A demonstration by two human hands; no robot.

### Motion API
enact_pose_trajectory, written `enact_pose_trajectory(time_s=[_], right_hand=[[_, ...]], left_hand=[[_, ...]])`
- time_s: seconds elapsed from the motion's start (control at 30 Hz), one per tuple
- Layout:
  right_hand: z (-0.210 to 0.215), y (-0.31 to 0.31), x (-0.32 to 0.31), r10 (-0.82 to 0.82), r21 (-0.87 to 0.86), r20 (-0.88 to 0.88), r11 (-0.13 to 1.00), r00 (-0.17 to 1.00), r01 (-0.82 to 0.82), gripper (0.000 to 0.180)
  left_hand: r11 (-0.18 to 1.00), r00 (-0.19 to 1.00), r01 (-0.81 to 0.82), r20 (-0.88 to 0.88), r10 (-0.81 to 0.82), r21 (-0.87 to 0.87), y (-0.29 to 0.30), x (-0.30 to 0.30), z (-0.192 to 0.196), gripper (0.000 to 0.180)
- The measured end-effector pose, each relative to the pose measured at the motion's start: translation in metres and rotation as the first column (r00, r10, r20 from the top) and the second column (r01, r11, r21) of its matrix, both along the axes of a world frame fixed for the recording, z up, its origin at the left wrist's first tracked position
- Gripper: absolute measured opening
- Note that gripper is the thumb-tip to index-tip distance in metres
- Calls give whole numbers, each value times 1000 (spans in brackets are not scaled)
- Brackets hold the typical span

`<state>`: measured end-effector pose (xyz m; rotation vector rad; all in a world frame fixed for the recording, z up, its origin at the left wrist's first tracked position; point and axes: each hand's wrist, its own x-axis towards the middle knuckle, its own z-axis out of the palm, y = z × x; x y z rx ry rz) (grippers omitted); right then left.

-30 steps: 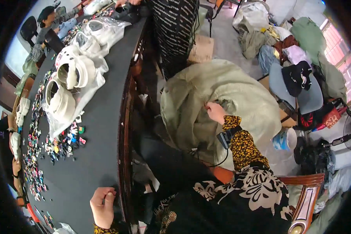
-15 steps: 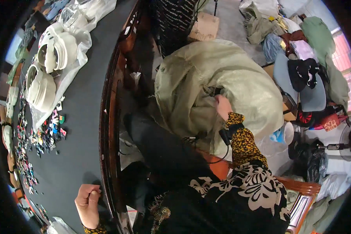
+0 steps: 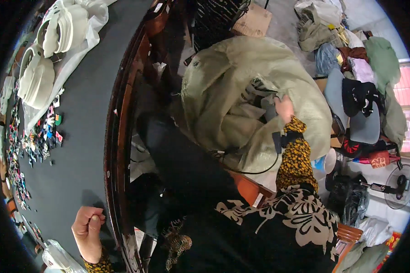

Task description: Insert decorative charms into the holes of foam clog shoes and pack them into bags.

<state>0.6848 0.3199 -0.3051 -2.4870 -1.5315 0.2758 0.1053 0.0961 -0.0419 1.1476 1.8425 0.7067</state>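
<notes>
A large pale green woven sack (image 3: 300, 86) stands to the right of the table, its mouth spread open. My right hand (image 3: 284, 109) is closed on the rim of that mouth. Inside the sack lie grey and whitish pieces (image 3: 250, 107) and a dark striped thing (image 3: 258, 86), too jumbled to name. A black cuff with a cord (image 3: 279, 141) sits around my right wrist. At the near end of the dark grey table (image 3: 84, 168), my left hand (image 3: 87, 230) rests with curled fingers; whatever they may hold is hidden.
Stacked cream ring-shaped parts (image 3: 38, 84) lie on clear plastic on the table, beside many small colourful pieces (image 3: 45, 136). A wooden rim (image 3: 118, 127) edges the table. Beyond the sack are a cardboard box (image 3: 253, 20), a blue-grey chair (image 3: 335, 91), heaped cloth and a fan (image 3: 398, 186).
The sack's mouth is spread wider, and its contents now show. My right hand has moved slightly right and up with the rim. My left hand stays closed on the table; the whole view has shifted.
</notes>
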Motion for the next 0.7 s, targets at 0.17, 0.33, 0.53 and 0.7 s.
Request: enact_pose_trajectory(time_s=[0.17, 0.33, 0.53, 0.7], right_hand=[[31, -26, 83, -69, -59, 191, 995, 979, 82, 47], [35, -30, 103, -323, -115, 398, 911, 858, 396, 44], [15, -13, 80, -139, -97, 346, 978, 928, 183, 35], [-33, 7, 61, 18, -77, 222, 997, 975, -1, 37]], left_hand=[[999, 999, 44, -4, -44, 32, -2, -4, -3, 22], [998, 999, 49, 3, -49, 34, -4, -5, -2, 25], [999, 999, 41, -27, -40, 15, -4, -10, -8, 28], [1000, 996, 15, -90, -17, -16, -5, 1, 4, 25]])
